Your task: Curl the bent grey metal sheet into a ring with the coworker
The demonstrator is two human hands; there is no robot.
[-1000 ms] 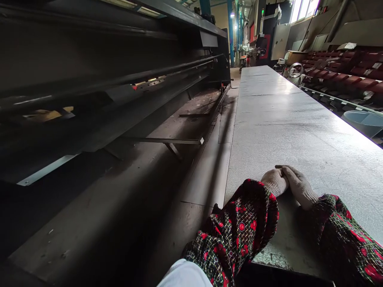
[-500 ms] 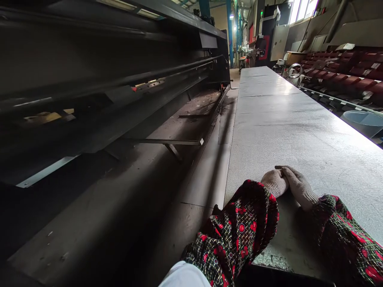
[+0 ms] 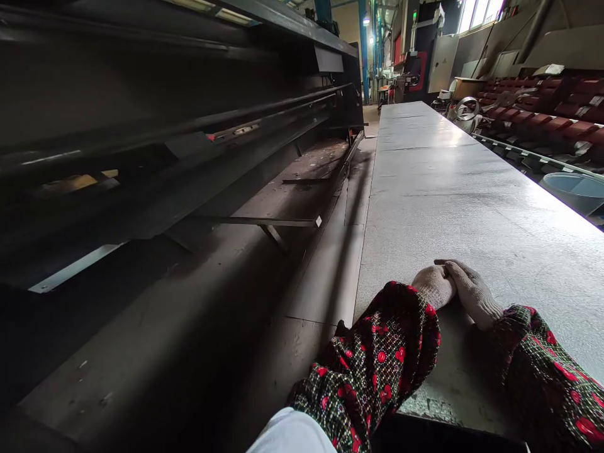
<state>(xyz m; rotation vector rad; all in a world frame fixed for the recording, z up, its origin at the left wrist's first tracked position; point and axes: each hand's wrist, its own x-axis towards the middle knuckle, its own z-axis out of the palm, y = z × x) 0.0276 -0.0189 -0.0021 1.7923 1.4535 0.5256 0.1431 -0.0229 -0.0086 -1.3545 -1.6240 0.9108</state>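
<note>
Workshop hall (image 3: 346, 31) up on my monitor, tall windows (image 3: 479, 12) at the far right. What do you make out from the head camera?

I've got a long dark sheet-metal machine (image 3: 141, 119) filling the left side, running away from me toward a blue column (image 3: 363, 50).

And to the right?

Stacks of red-painted steel pieces (image 3: 542, 110) beyond a metal rail (image 3: 533, 154), and a pale blue tub (image 3: 573, 192) just past the sheet's right edge.

Where's the sheet, exactly?

A long galvanised metal sheet (image 3: 448, 189) lies flat just right of the machine, stretching from close by me to the far end of the view.

Now the hands, please.

Both wear knit work gloves and floral sleeves (image 3: 368, 365), and both rest on the sheet's near part, by its left edge. The left hand (image 3: 433, 286) has its fingers out of sight, so I can't tell how they stand. The right hand (image 3: 472, 296) lies across it, fingers (image 3: 465, 277) pressed together and stretched out — pinching nothing.
</note>
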